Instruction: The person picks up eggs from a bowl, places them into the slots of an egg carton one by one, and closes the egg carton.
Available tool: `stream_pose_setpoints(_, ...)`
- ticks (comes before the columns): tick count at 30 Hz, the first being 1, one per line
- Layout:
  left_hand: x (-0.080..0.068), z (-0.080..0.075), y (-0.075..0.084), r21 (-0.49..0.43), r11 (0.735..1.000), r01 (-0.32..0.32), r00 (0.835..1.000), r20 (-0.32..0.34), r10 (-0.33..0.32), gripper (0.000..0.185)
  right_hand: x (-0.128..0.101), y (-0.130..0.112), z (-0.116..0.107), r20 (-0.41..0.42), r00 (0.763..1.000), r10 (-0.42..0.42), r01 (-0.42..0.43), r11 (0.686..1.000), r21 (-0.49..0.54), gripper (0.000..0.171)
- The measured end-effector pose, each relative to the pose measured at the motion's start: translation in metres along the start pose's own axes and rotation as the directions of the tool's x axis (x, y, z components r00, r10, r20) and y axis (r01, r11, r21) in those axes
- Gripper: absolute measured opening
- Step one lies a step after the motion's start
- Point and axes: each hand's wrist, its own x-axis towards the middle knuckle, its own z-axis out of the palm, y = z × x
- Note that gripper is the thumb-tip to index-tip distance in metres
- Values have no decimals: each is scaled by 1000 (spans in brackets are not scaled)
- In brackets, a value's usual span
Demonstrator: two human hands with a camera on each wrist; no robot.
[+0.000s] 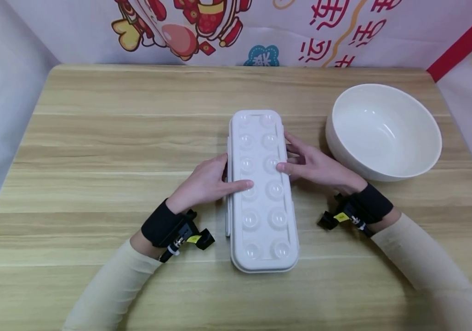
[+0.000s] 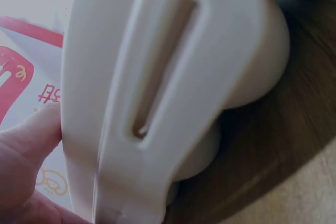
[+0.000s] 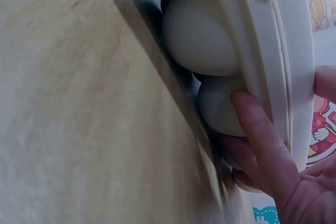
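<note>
Left hand (image 1: 204,184): mine, at the left long edge of the egg box, forefinger laid straight across the lid, thumb tucked at the side seam; whether the thumb grips, I cannot tell.
Egg box (image 1: 262,193): white plastic, lid down, twelve domes in two rows, lying lengthwise mid-table (image 1: 95,138).
Right hand (image 1: 316,166): mine, at the right long edge, fingertips on the lid, lower fingers (image 3: 257,135) curled under the rim against the cups.
Bowl (image 1: 384,131): white, just beside my right hand, apart from the box.
</note>
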Motion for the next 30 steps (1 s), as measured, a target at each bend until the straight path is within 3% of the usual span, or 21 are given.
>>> stream_pose_setpoints(18, -1, -1, 2, 1, 1000, 31, 999, 15, -32, 72, 1, 4, 1, -31, 999, 26, -25, 999, 20, 83)
stream_pose_setpoints(30, -4, 2, 4, 40, 999, 19, 1000, -7, -19, 68, -1, 8, 5, -75, 996, 52, -40, 987, 154, 84)
